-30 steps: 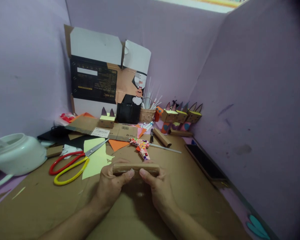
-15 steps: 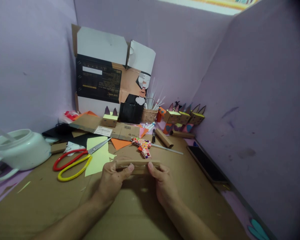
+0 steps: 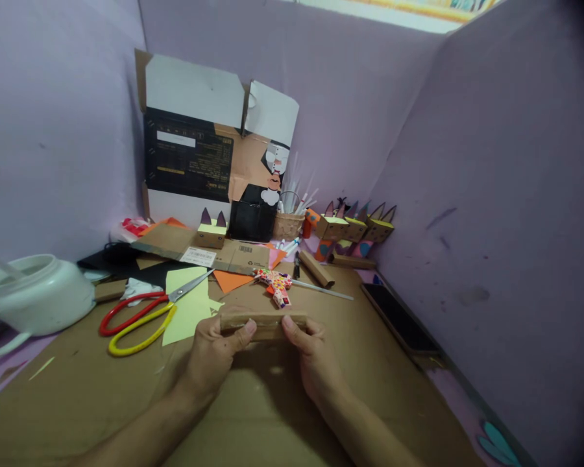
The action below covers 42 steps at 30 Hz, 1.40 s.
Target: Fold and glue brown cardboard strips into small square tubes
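Note:
A folded strip of brown cardboard (image 3: pixel 267 320) is held level between both hands above the cardboard-covered table. My left hand (image 3: pixel 214 357) grips its left end, thumb on the near face. At the right part, my right hand (image 3: pixel 316 357) pinches it the same way, with the fingers mostly hidden behind. Just beyond are a glue gun with a floral pattern (image 3: pixel 275 282) and a sheet of yellow-green paper (image 3: pixel 187 311). Scissors with red and yellow handles (image 3: pixel 143 324) lie to the left, their blades over the paper.
A white pot (image 3: pixel 43 295) stands at the left. Behind are an unfolded box (image 3: pixel 194 155), a basket of sticks (image 3: pixel 288 225) and small eared cardboard figures (image 3: pixel 331 228). A phone (image 3: pixel 399 318) lies at the right, near the wall. A cardboard tube (image 3: pixel 316 269) rests beyond the glue gun.
The whole view has shifted slightly, so things appear a little further left. Both hands keep their hold on the cardboard strip, with the thumbs in nearly the same places.

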### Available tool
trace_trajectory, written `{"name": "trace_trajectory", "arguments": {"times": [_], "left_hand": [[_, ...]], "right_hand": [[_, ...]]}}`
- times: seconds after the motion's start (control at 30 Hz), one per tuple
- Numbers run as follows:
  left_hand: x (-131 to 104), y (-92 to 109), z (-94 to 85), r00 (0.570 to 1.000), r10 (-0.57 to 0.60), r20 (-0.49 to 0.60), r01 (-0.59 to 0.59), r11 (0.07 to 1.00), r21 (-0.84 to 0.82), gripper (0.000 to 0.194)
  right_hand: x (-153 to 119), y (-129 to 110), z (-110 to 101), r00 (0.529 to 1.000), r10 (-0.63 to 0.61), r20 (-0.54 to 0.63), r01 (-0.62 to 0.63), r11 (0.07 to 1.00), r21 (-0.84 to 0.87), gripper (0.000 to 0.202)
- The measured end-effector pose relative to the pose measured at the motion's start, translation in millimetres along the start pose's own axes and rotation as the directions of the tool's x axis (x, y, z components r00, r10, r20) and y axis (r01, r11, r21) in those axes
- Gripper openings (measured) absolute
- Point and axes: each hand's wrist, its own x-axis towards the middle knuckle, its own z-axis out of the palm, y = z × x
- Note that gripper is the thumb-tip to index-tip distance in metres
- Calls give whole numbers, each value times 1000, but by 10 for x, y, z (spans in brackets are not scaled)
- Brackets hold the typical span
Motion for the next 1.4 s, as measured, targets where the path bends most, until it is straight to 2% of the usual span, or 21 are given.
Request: {"name": "trace_trajectory", "arguments": {"times": [0.6, 0.8, 1.13, 1.4], "left_hand": [[9, -18, -20, 999, -28, 31, 29, 999, -22, 14], [21, -21, -17, 1000, -7, 14, 7, 1000, -29, 14], [14, -57, -36, 999, -44, 15, 44, 999, -32, 18], [26, -60, -35, 1000, -17, 12, 18, 999, -27, 15]], "right_hand": [[13, 10, -12, 1000, 2, 2, -2, 1000, -9, 19], [7, 7, -22, 1000, -4, 7, 4, 1000, -28, 19], [9, -12, -7, 1000, -4, 4, 4, 999, -38, 20], [24, 5, -23, 1000, -22, 1, 22, 998, -59, 19]]}}
